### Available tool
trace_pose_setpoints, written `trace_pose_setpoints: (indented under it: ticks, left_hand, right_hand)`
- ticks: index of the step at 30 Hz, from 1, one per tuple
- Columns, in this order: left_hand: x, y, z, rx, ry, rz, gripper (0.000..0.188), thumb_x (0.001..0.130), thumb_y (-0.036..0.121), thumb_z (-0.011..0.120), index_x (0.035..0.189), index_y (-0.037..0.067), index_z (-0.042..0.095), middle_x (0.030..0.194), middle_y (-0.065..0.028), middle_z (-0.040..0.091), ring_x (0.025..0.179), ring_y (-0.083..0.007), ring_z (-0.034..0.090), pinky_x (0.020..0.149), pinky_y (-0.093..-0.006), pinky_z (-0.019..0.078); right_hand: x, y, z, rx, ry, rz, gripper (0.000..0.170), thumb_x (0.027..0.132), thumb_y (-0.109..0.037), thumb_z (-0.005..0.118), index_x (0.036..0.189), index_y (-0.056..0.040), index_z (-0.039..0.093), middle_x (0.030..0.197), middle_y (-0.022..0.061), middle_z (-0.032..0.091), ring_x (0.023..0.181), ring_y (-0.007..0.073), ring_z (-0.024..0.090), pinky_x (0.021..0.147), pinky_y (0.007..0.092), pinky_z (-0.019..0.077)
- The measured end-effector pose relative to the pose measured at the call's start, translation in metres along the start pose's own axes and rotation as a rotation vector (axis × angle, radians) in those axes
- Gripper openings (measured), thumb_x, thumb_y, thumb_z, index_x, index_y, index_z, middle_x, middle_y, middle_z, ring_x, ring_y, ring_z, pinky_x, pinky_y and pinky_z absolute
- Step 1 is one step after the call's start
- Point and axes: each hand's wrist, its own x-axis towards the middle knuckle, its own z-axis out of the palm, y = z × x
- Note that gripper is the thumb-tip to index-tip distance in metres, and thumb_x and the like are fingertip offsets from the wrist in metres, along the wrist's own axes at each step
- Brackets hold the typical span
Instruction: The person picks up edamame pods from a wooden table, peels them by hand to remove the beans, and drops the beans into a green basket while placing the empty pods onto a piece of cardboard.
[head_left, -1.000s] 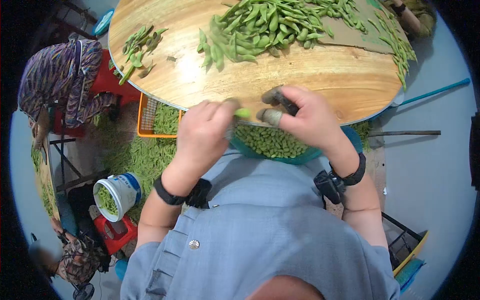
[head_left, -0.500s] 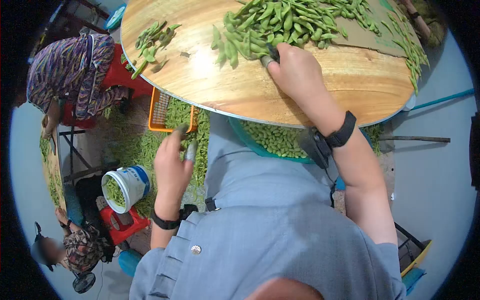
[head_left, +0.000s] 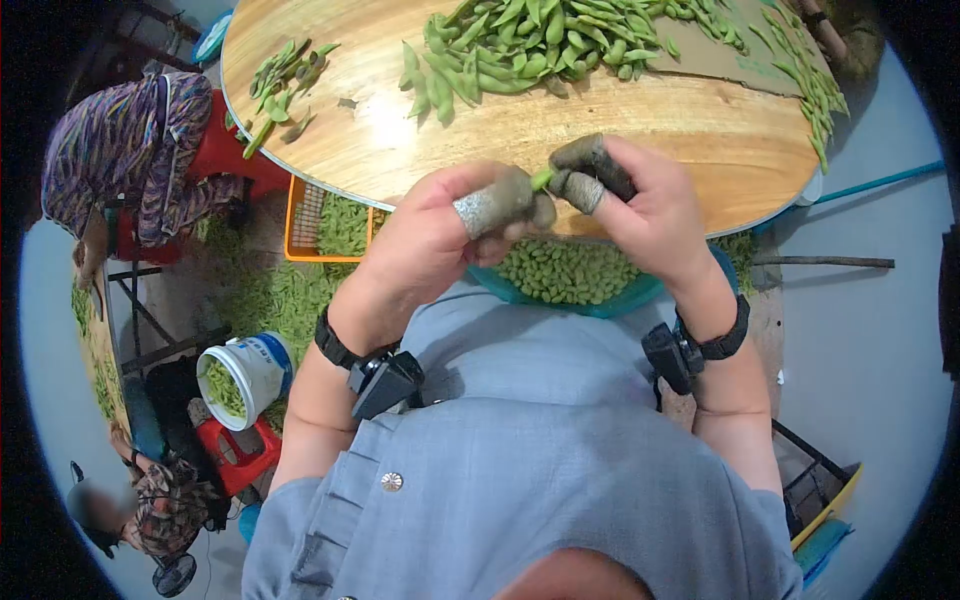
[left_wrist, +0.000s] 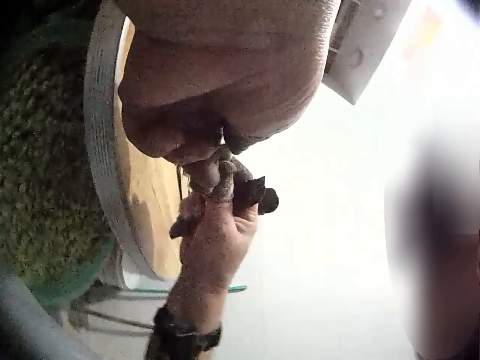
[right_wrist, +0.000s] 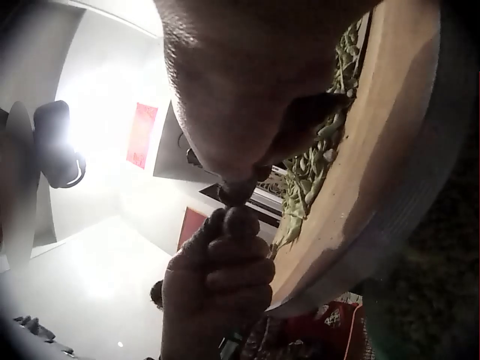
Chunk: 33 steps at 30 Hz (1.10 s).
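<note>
In the head view, a green soybean pod (head_left: 541, 180) shows between my two hands over the table's near edge. My left hand (head_left: 440, 220) pinches it with worn, covered fingertips, its other fingers curled in. From the other side my right hand (head_left: 650, 200) pinches the pod's end between thumb and forefinger, which also have dark, worn coverings. Most of the pod is hidden by the fingertips. Just below the hands, a green basin (head_left: 600, 308) holds shelled beans (head_left: 565, 270). A heap of pods (head_left: 540, 45) lies on the wooden table (head_left: 680, 130) beyond them.
A smaller pile of pods (head_left: 280, 85) lies at the table's left. Below stand an orange crate (head_left: 290, 225), a white bucket (head_left: 245, 350) and a red stool (head_left: 240, 460), with pods over the floor (head_left: 290, 295). People sit at the left; another person's arm shows at top right.
My right hand reached to the pod heap and came back to the near edge. My left hand dropped low at the left, then rose to meet it; a pod is now between them.
</note>
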Motion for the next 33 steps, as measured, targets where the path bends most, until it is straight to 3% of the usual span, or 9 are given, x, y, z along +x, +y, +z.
trace_pose_setpoints:
  ticks: [2, 4, 16, 21, 25, 27, 30, 32, 33]
  left_hand:
    - [-0.001, -0.003, -0.003, 0.073, 0.05, 0.053, 0.016, 0.091, 0.015, 0.056, 0.099, 0.004, 0.065, 0.08, 0.0021, 0.062, 0.064, -0.0045, 0.049, 0.055, -0.0197, 0.0368]
    - [-0.002, -0.004, -0.004, 0.142, 0.102, 0.114, 0.017, 0.091, 0.015, 0.057, 0.1, 0.004, 0.065, 0.081, 0.0015, 0.063, 0.065, -0.0045, 0.05, 0.056, -0.0192, 0.0374]
    - [0.002, -0.017, 0.015, 0.519, 0.188, 0.386, 0.016, 0.086, 0.004, 0.06, 0.101, 0.0, 0.062, 0.09, -0.0056, 0.067, 0.083, -0.0115, 0.061, 0.072, -0.0254, 0.0476]
    - [0.001, -0.016, 0.012, 1.53, 0.249, 0.838, 0.02, 0.08, 0.003, 0.063, 0.099, 0.002, 0.062, 0.082, -0.0152, 0.062, 0.073, -0.0259, 0.063, 0.065, -0.0319, 0.0488]
    - [0.009, -0.026, 0.003, 1.432, 0.278, 1.009, 0.013, 0.084, 0.006, 0.063, 0.096, 0.003, 0.061, 0.075, -0.0093, 0.06, 0.06, -0.0198, 0.057, 0.057, -0.031, 0.0447]
    - [0.005, -0.023, 0.004, -0.09, 0.057, 0.092, 0.01, 0.088, 0.011, 0.061, 0.095, 0.004, 0.061, 0.075, -0.0035, 0.058, 0.054, -0.0117, 0.048, 0.052, -0.0267, 0.0388]
    - [0.011, -0.031, 0.0, -0.419, -0.092, -0.025, 0.012, 0.091, 0.016, 0.061, 0.096, 0.005, 0.062, 0.077, -0.0007, 0.057, 0.057, -0.0058, 0.045, 0.053, -0.0208, 0.0348]
    - [0.012, -0.028, 0.007, -0.263, -0.024, -0.022, 0.015, 0.09, 0.016, 0.062, 0.096, 0.003, 0.061, 0.076, -0.0009, 0.058, 0.056, -0.0075, 0.046, 0.053, -0.0247, 0.0385]
    - [0.014, -0.03, 0.013, 0.195, 0.095, 0.233, 0.016, 0.091, 0.018, 0.061, 0.096, 0.002, 0.061, 0.074, -0.0006, 0.057, 0.057, -0.0077, 0.048, 0.053, -0.0268, 0.0405]
  right_hand:
    - [-0.006, -0.004, 0.003, 0.23, 0.002, 0.159, 0.021, 0.087, -0.008, 0.057, 0.106, -0.0015, 0.062, 0.075, 0.0026, 0.058, 0.062, 0.0123, 0.055, 0.057, 0.0264, 0.0459]
    - [-0.009, -0.015, -0.001, 0.623, -0.187, 0.566, 0.022, 0.09, -0.011, 0.053, 0.109, -0.0007, 0.056, 0.068, -0.0013, 0.052, 0.054, 0.0049, 0.051, 0.048, 0.0225, 0.0435]
    - [-0.018, -0.027, -0.005, 0.631, -0.233, 0.45, 0.041, 0.085, -0.006, 0.047, 0.126, -0.0029, 0.051, 0.075, -0.0019, 0.055, 0.054, 0.0029, 0.046, 0.049, 0.0197, 0.0391]
    - [-0.015, -0.019, -0.004, 0.802, -0.275, 0.541, 0.042, 0.087, -0.004, 0.044, 0.13, -0.0071, 0.048, 0.077, -0.0013, 0.055, 0.05, 0.0029, 0.043, 0.044, 0.0192, 0.0362]
    - [-0.02, -0.013, 0.004, 1.11, -0.287, 0.665, 0.044, 0.089, -0.003, 0.042, 0.132, -0.0115, 0.046, 0.076, -0.0011, 0.053, 0.046, 0.0027, 0.037, 0.039, 0.0184, 0.0319]
    - [-0.025, -0.015, 0.007, 1.215, -0.252, 0.706, 0.042, 0.089, -0.002, 0.041, 0.13, -0.0114, 0.047, 0.076, -0.0011, 0.053, 0.046, 0.0027, 0.037, 0.039, 0.0183, 0.0314]
    - [-0.028, -0.018, 0.006, 1.274, -0.203, 0.716, 0.039, 0.089, -0.002, 0.042, 0.127, -0.0106, 0.049, 0.077, -0.0008, 0.053, 0.046, 0.0028, 0.038, 0.038, 0.0183, 0.0323]
    - [-0.029, -0.019, 0.004, 1.233, -0.185, 0.692, 0.038, 0.089, -0.003, 0.042, 0.125, -0.01, 0.05, 0.077, -0.0006, 0.054, 0.047, 0.0029, 0.04, 0.038, 0.0185, 0.0337]
    - [-0.029, -0.018, 0.004, 1.107, -0.183, 0.685, 0.037, 0.089, -0.004, 0.043, 0.125, -0.0093, 0.05, 0.077, -0.0002, 0.054, 0.048, 0.0035, 0.043, 0.039, 0.0186, 0.0365]
